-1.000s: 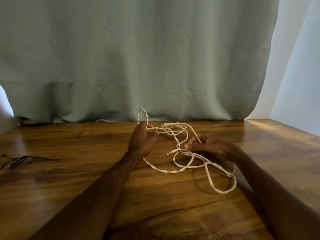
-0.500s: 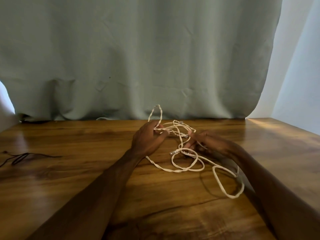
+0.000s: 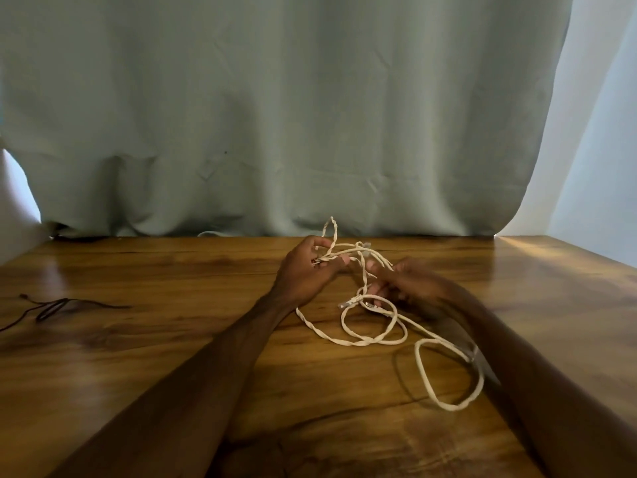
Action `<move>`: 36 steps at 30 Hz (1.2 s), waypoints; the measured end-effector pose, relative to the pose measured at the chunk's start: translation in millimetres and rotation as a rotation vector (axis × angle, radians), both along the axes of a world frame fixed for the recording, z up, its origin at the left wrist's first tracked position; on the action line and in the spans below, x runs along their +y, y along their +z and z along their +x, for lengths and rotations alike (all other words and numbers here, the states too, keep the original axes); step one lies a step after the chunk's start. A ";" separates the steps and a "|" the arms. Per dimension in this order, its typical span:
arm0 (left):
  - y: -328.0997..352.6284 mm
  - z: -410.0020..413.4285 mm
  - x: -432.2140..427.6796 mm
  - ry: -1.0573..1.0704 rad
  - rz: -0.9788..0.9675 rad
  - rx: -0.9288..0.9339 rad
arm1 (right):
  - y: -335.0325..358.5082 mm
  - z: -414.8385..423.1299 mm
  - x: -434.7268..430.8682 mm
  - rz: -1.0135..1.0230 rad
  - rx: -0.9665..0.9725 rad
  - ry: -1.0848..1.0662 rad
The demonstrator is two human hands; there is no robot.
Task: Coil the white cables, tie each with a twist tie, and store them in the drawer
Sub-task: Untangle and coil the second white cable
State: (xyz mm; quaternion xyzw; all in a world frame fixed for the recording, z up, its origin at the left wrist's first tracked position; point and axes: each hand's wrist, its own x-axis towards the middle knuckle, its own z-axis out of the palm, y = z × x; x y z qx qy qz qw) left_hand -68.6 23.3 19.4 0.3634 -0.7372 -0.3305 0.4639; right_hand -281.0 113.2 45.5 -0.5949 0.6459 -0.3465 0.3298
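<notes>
Since a second ago the right hand [image 3: 406, 284] has drawn closer to the left hand [image 3: 303, 274]; the trailing loop [image 3: 448, 407] has slid nearer and rightward.

Entries, near to far:
- worktop [image 3: 172, 357], glossy wood
- one white cable [image 3: 362, 339], partly twisted on itself, lying in loose overlapping loops right of centre, trailing loop nearest
- connector [image 3: 350, 301], lifted just beside the right hand
- right hand, blurred; fingers curled on strands by the connector
- left hand, thumb and fingers pinching several gathered strands; a twisted bight stands up above it
- dark cord [image 3: 51, 305], far left, well apart from the rest
- curtain [image 3: 275, 115], pale green, hanging behind all

Status, as judged: early; untangling or first gathering under way; no neat coil formed; no twist tie and no drawer in view; coiling, tying and storing all remain.
</notes>
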 end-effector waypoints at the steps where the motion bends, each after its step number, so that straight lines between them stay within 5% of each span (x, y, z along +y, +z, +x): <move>1: 0.0 0.2 -1.6 -0.031 0.036 0.026 | -1.3 0.4 -0.8 0.003 0.006 -0.002; 8: 0.9 -1.8 -3.5 -0.139 0.129 0.110 | -2.0 13.7 -5.1 -0.028 0.164 -0.068; 21: 8.9 -10.2 22.4 -0.276 0.010 -0.412 | 8.7 11.9 5.2 -0.113 -0.187 -0.011; 23: 5.1 -13.4 20.0 -0.240 -0.053 -0.354 | 11.8 15.1 5.5 -0.130 -0.296 0.019; 27: 3.9 -6.0 12.7 -0.202 -0.114 -0.197 | 14.3 5.3 -10.2 -0.262 -0.119 -0.103; 32: 6.4 30.2 -18.7 -0.051 0.001 0.011 | 17.4 -33.8 3.1 -0.559 -0.048 -0.353; 36: 0.4 59.7 -43.5 -0.049 0.180 0.193 | 12.5 -69.5 7.8 -0.661 -0.201 -0.708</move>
